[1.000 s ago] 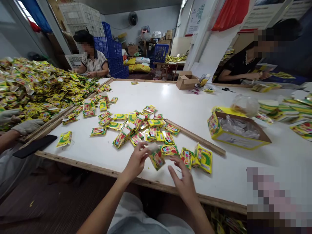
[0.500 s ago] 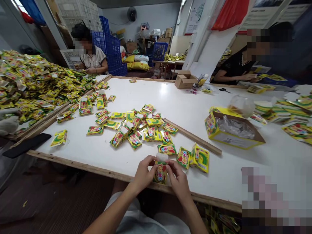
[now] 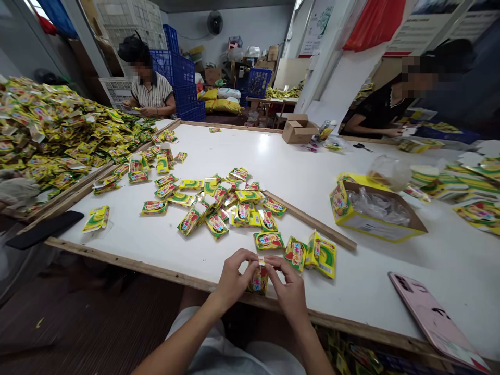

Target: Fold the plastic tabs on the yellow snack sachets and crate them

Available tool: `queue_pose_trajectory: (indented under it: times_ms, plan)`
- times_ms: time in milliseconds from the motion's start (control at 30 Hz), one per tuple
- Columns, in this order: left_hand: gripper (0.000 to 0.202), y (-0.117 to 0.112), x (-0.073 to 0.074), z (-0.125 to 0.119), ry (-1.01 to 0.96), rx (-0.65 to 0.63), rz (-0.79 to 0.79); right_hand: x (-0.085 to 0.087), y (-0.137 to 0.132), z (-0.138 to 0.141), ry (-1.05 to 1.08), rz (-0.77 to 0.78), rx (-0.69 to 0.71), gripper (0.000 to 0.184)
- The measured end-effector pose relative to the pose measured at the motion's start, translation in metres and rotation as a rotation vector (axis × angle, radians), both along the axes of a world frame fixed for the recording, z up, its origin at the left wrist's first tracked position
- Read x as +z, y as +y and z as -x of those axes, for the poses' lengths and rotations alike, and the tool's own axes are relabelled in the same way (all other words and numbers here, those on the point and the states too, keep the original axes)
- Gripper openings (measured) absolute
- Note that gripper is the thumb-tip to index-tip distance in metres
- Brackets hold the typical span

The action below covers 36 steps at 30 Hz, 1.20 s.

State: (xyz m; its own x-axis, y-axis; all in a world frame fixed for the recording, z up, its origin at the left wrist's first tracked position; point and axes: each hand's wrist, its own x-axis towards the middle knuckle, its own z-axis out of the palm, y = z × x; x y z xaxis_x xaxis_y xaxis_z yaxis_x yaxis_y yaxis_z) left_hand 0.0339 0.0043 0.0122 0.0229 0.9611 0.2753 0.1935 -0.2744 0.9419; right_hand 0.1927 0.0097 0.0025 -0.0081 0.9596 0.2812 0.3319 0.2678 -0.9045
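Close to the table's front edge, a small yellow-green printed box (image 3: 258, 281) is pinched upright between my two hands. My left hand (image 3: 235, 276) grips its left side, thumb and fingers at the top corner. On the other side, my right hand (image 3: 288, 284) has its fingertips at the top flap, which is folded over. Just beyond lie another small box (image 3: 269, 240), a box with a red picture (image 3: 295, 253) and a larger yellow box (image 3: 323, 254). A pile of similar boxes (image 3: 219, 200) spreads over the white table (image 3: 187, 271).
A wooden strip (image 3: 312, 221) lies diagonally right of the pile. An open carton (image 3: 377, 221) holds clear plastic bags. A pink phone (image 3: 433, 317) rests at the right edge, a black flat object (image 3: 45, 230) at the left. Two people sit across, near a big heap of packets (image 3: 66, 130).
The white flap that stood up at the top of the box is now folded down under my fingertips. Both hands stay in nearly the same place.
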Motion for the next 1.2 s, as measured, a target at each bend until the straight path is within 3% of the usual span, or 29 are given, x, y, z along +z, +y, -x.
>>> queue_pose_trajectory:
  times_ms: [200, 533, 1067, 1200]
  plan:
    - [0.013, 0.006, 0.003, -0.002, -0.070, 0.024, 0.117, 0.002, 0.005, 0.002, -0.028, 0.047, -0.020, 0.029]
    - [0.012, 0.012, 0.001, -0.004, -0.069, 0.041, 0.155, -0.002, 0.011, 0.001, -0.004, 0.110, -0.020, 0.030]
    - [0.014, 0.001, -0.007, 0.000, -0.095, -0.029, 0.043, -0.007, -0.001, 0.005, 0.106, 0.061, 0.004, 0.024]
    - [0.020, -0.001, -0.003, 0.001, -0.074, -0.058, 0.062, 0.006, -0.012, -0.011, 0.071, 0.014, -0.119, 0.026]
